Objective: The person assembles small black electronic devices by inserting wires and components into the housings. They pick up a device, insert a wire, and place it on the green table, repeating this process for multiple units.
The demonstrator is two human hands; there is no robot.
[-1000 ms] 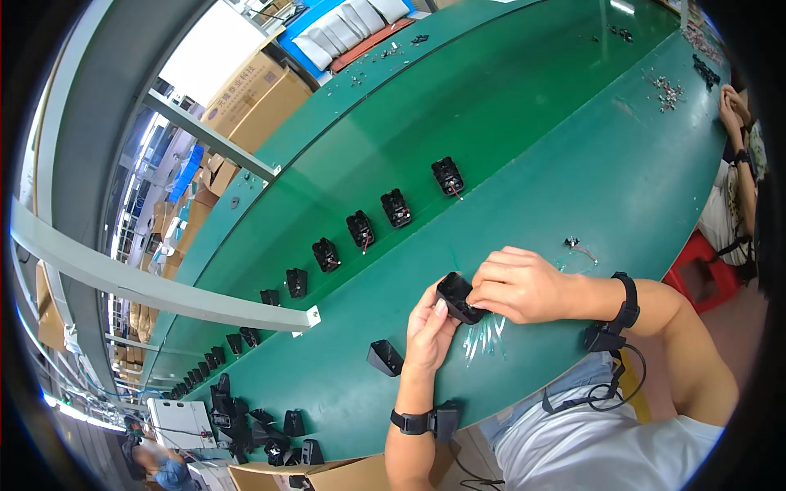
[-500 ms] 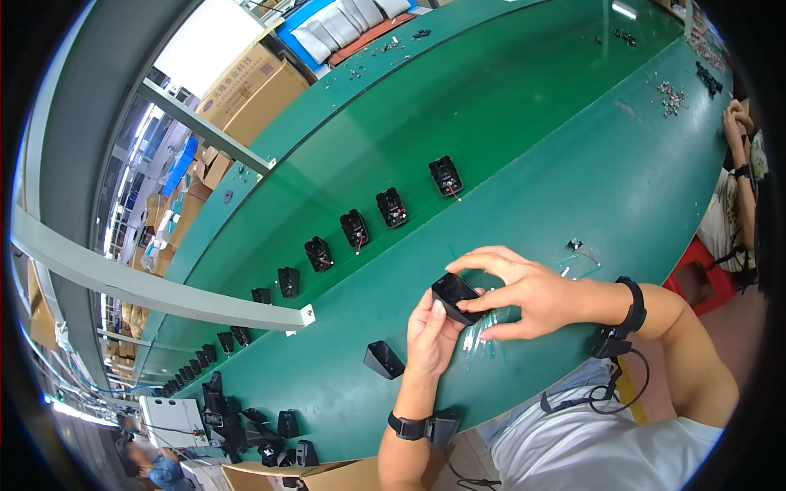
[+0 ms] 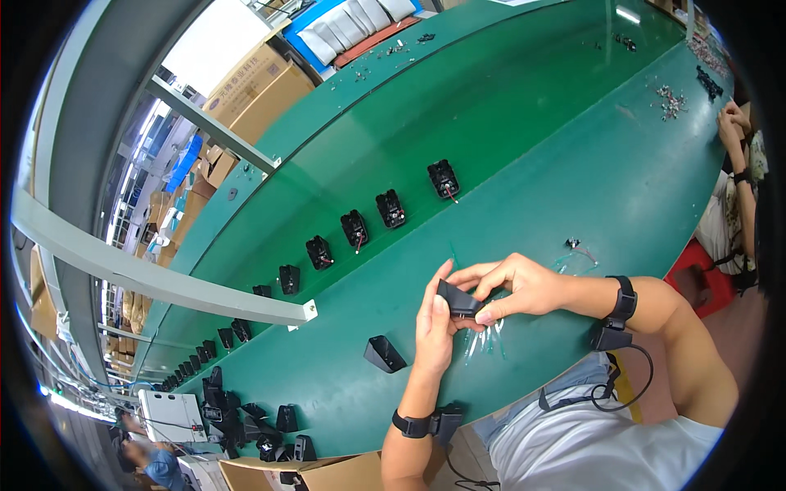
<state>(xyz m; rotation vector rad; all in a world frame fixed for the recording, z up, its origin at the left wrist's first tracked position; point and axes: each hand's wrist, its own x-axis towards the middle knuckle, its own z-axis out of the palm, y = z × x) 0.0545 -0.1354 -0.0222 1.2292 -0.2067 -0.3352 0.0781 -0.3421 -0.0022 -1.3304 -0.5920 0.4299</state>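
A black plastic housing [image 3: 460, 301], wedge-shaped and hollow-looking, is held up over the green bench between both my hands. My left hand [image 3: 432, 329] wraps its left end, with the thumb on the near side. The right hand [image 3: 524, 285] pinches the other end between thumb and bent fingers. Thin clear and green strips [image 3: 490, 337] lie on the bench just beneath. Another black housing [image 3: 385, 353] rests to the left of my left wrist. Some of the held piece is hidden behind my fingers.
A row of black housings with short wires [image 3: 390, 209] stands on the green belt [image 3: 524, 123] beyond the bench. More black parts [image 3: 246, 421] are piled at lower left, beside an open carton [image 3: 344, 470]. A grey metal bar [image 3: 164, 274] crosses the left. A co-worker's hands [image 3: 733, 123] are far right.
The black housing has been tipped, so a side wall now faces up instead of its glossy face. My right fingers, spread before, have closed on its right end.
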